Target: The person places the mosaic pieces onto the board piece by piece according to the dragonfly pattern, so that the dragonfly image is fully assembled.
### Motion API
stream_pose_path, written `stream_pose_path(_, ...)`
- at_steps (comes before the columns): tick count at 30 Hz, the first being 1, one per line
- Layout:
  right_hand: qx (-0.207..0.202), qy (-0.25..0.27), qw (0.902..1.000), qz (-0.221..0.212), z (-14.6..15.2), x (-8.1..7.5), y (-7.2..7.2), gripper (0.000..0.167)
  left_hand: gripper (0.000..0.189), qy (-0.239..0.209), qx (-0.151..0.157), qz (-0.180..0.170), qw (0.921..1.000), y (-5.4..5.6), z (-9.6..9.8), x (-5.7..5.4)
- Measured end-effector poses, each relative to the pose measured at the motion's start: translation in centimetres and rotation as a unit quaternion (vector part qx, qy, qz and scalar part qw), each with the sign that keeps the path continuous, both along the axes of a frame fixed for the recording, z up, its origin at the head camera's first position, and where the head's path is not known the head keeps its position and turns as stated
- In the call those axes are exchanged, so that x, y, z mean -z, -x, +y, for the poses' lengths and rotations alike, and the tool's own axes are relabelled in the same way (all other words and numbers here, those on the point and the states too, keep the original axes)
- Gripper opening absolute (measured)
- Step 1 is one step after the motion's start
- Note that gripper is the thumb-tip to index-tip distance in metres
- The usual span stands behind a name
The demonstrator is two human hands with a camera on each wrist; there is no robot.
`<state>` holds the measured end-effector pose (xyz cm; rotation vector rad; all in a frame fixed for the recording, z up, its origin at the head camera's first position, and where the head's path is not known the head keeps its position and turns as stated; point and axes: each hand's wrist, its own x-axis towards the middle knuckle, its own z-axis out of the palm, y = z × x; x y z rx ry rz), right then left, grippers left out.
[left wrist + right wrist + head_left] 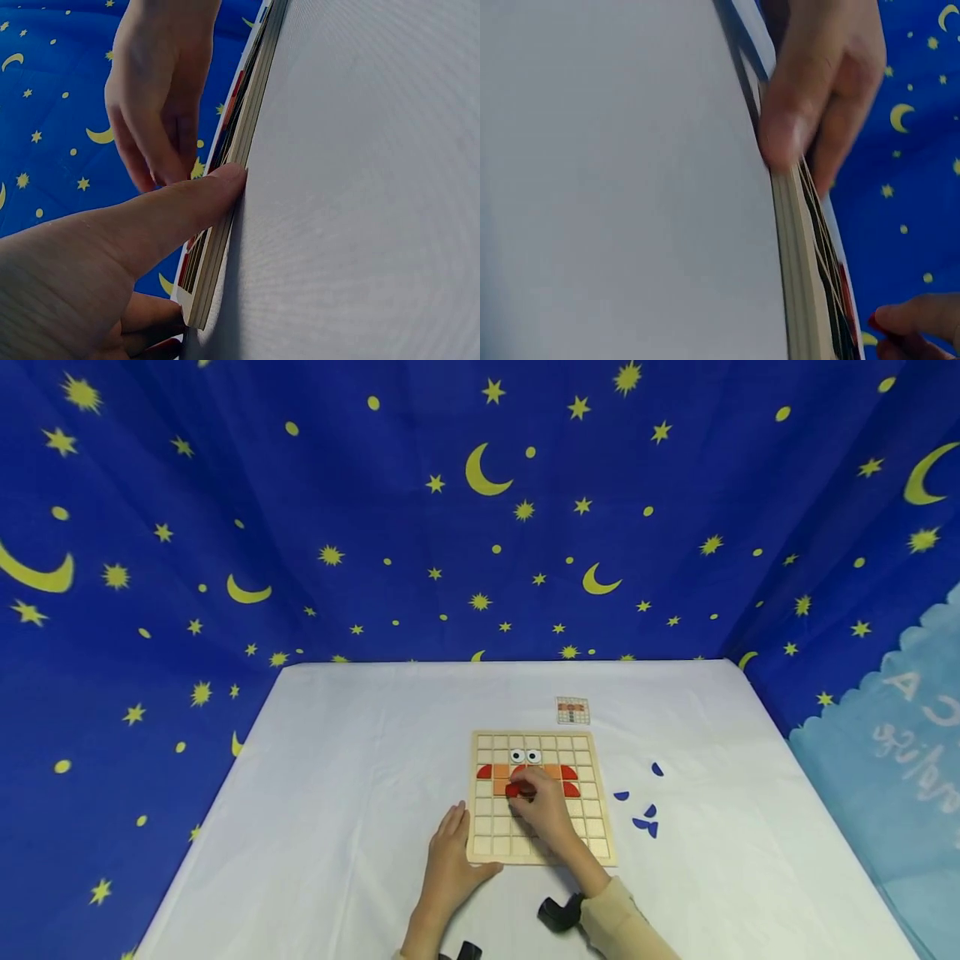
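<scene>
A square wooden grid board (483,827) lies on the white table. My left hand (452,868) rests at its near left corner, fingers along the left edge and thumb on the front edge; the left wrist view shows that thumb (225,176) against the board's side. Over the middle of the grid, my right hand (547,810) pinches a small red piece (513,791), whose red edge (873,321) shows at the fingertips in the right wrist view. Around it on the grid sit orange squares (501,772), red rounded pieces (570,789) and two round eye pieces (517,756).
Several blue half-round pieces (650,811) lie loose right of the board. Behind it is a small picture card (573,711) with a gridded design. Blue star-patterned cloth (480,552) hangs around the table (360,760). Black wrist devices (561,912) sit near the front.
</scene>
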<state>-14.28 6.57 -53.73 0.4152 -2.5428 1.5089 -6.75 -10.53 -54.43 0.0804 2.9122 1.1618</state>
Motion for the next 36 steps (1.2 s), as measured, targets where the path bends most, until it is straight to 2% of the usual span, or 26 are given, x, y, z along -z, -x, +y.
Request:
stream_pose_path(7, 0.020, -0.015, 0.9996, -0.014, -1.2, 0.8, 0.2, 0.029, 0.097, 0.001, 0.004, 0.000, 1.0000, 0.0, -0.1, -0.2)
stream_pose_path(13, -0.001, -0.037, 0.9993, -0.010, -0.8, 0.7, 0.3, 0.034, 0.097, 0.005, 0.003, 0.001, 1.0000, 0.1, 0.0, -0.1)
stream_pose_path(21, -0.017, -0.049, 0.9980, -0.036, 0.0, 0.3, 0.7, 0.039, 0.097, -0.003, 0.001, 0.001, 1.0000, 0.1, 0.1, -0.2)
stream_pose_path(36, -0.099, -0.130, 0.9864, -0.022, 0.0, -0.5, 1.5, 0.030, 0.096, 0.005, 0.005, 0.011, 0.9999, 0.1, 0.0, -0.1)
